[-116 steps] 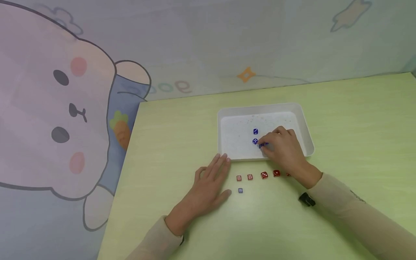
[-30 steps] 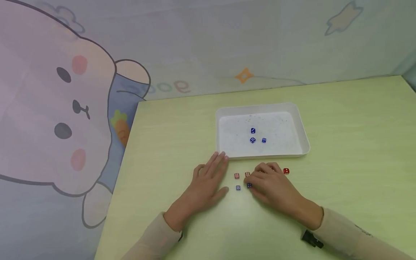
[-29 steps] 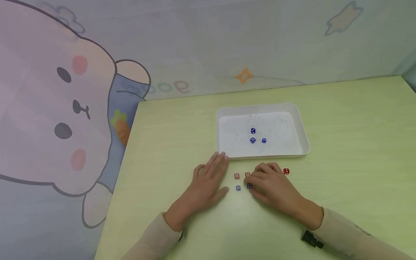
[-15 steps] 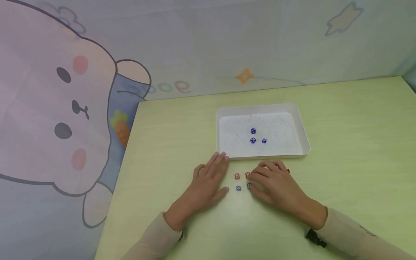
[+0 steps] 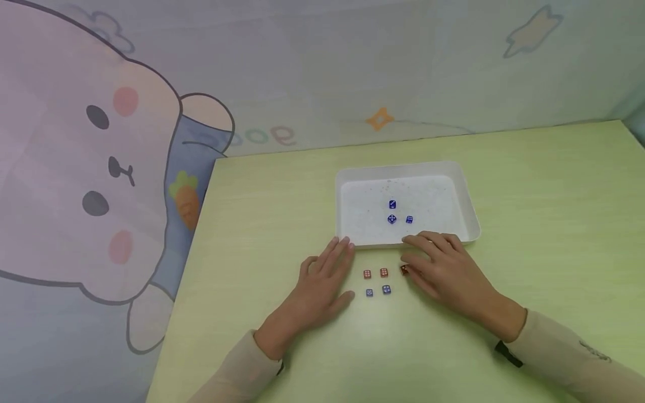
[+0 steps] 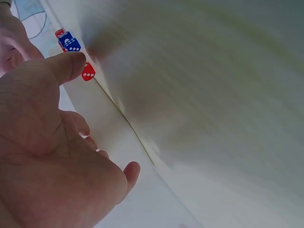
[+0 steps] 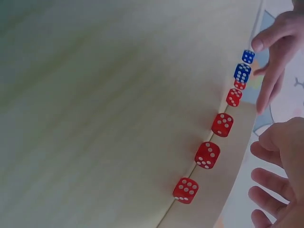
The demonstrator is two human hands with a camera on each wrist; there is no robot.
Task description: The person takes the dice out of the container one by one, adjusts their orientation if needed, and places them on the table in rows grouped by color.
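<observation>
Hovering empty and loosely spread over the red dice (image 5: 384, 272), the right hand (image 5: 445, 271) could nudge them; the left hand (image 5: 322, 285) lies flat, holding nothing.

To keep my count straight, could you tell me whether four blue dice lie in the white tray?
No, the head view shows only three blue dice in the tray; two others lie on the table.
</observation>
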